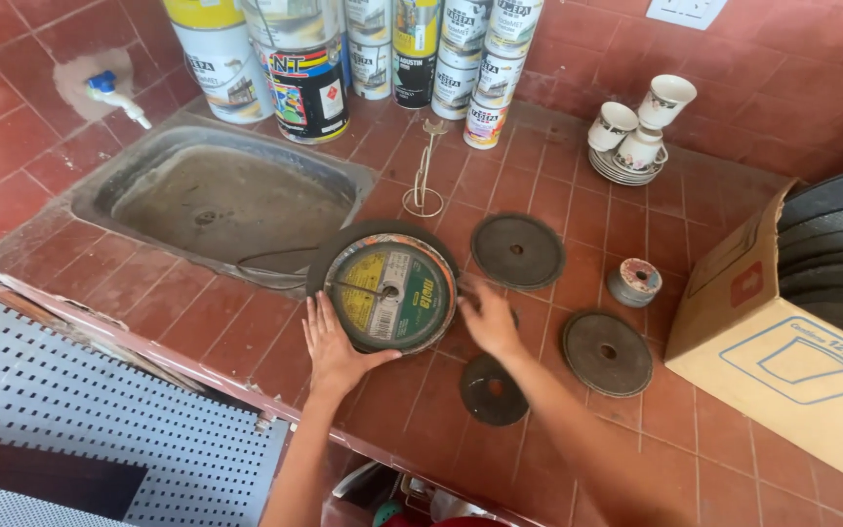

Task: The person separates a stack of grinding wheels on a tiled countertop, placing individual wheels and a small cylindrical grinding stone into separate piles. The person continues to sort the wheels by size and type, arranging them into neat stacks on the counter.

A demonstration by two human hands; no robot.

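A stack of large round cutting discs [389, 289] lies on the red tiled counter [578, 205]; the top disc has a green and yellow label. My left hand [331, 343] grips the stack's near left edge. On the stack's right edge my right hand [487, 317] rests with fingers spread. Dark grey discs lie loose around it: one behind [517, 251], one to the right [607, 353], a smaller one near the front [493, 389].
A concrete sink [217, 200] with a tap [114, 94] is at the left. Paint cans [304, 73] line the back wall. Stacked cups on saucers [636, 137], a small spool [634, 282], a wire stand [424, 176], a cardboard box [782, 342] holding discs, and a perforated metal sheet [90, 410] are around.
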